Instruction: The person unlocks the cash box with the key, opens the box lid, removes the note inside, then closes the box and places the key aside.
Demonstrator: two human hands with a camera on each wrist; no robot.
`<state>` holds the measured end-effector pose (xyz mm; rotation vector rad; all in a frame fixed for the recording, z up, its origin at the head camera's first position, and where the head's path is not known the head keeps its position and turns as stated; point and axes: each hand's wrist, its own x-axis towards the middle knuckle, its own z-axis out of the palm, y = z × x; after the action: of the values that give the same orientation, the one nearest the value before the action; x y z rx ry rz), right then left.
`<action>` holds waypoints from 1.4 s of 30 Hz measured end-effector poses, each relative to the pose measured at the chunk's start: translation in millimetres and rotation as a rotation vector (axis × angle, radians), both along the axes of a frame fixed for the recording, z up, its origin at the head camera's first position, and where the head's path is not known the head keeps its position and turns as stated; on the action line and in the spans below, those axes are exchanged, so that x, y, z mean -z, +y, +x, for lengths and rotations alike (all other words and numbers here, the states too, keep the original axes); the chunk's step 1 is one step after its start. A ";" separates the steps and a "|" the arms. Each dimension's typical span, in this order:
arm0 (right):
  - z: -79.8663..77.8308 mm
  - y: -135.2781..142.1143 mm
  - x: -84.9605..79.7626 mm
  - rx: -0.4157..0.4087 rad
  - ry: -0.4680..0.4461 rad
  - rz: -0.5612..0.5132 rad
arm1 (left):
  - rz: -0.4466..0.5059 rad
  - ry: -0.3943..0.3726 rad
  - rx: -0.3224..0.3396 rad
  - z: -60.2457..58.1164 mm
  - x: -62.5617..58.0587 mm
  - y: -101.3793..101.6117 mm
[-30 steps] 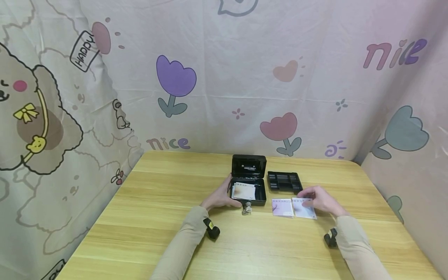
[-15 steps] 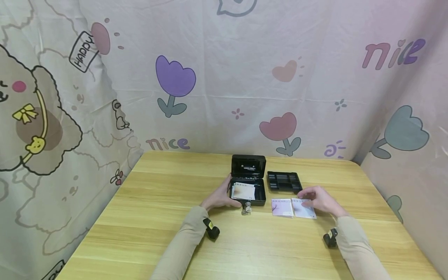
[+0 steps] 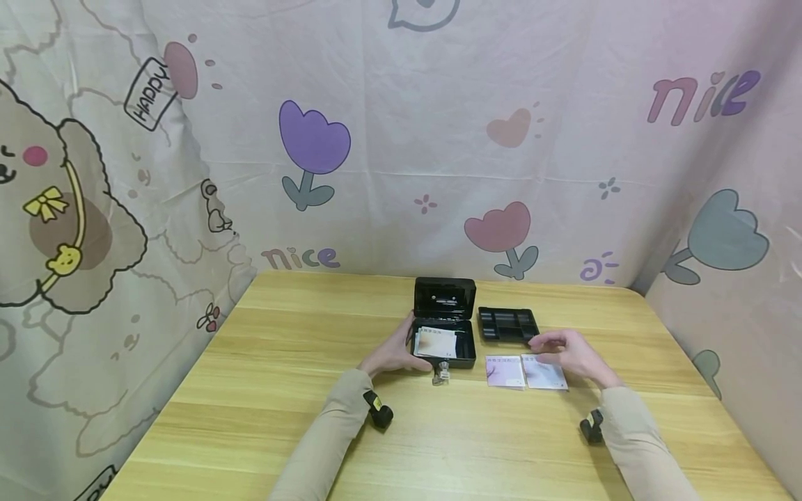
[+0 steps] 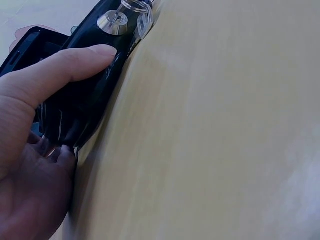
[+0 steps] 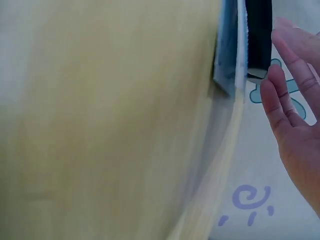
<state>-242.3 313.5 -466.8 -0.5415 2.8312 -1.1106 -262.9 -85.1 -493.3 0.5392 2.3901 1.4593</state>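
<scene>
Slightly up and away from the bluish paper stack [image 3: 544, 376] comes the right hand [image 3: 575, 356], its thumb now sitting close to the far edge, where half a second ago it lay further over the sheet. Thumb and fingers stand apart, a gap showing between them in the right wrist view, and nothing is held there; whether a fingertip brushes the paper, I cannot tell. Just beyond those fingertips sits the black compartment tray [image 3: 509, 324], with the purple paper stack [image 3: 505, 372] on the near side of it, right next to the bluish one on its left.

Over on the left, no such loosening! Left hand [image 3: 395, 351] holds firm on the black box [image 3: 462, 362], clamped at its near left corner, thumb laid along the near wall, fingers around the left side. From the left wrist camera, that thumb stops short of the silver lock [image 4: 114, 22], where the keys [image 4: 145, 22] hang. Behind it the lid [image 3: 445, 298] stands raised, and pale papers [image 3: 437, 342] lie inside, towards the left, all of it on the wooden table [image 3: 476, 445].
</scene>
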 end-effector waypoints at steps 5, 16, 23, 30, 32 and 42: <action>-0.3 -1.6 -5.2 -0.026 0.009 -0.010 | -0.003 0.010 0.001 -0.7 -0.4 0.8; -3.4 -30.1 -24.9 -0.110 -0.029 -0.098 | -0.006 0.023 -0.002 -1.6 -0.9 1.9; -6.5 -58.9 -32.5 -0.150 -0.039 -0.107 | -0.029 0.036 0.006 -3.2 2.2 1.8; -13.1 -86.7 -36.1 -0.198 -0.018 -0.150 | -0.038 0.022 0.005 -2.5 1.1 1.1; -15.3 -94.2 -35.8 -0.209 -0.004 -0.146 | -0.034 0.021 0.005 -2.0 1.0 0.9; -24.4 -125.7 -32.5 -0.231 -0.022 -0.147 | -0.017 0.003 -0.007 -0.6 -0.8 1.1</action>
<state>-266.6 187.9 -434.3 -0.8358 2.5985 -1.2733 -263.5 -84.0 -492.5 0.5293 2.4070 1.4401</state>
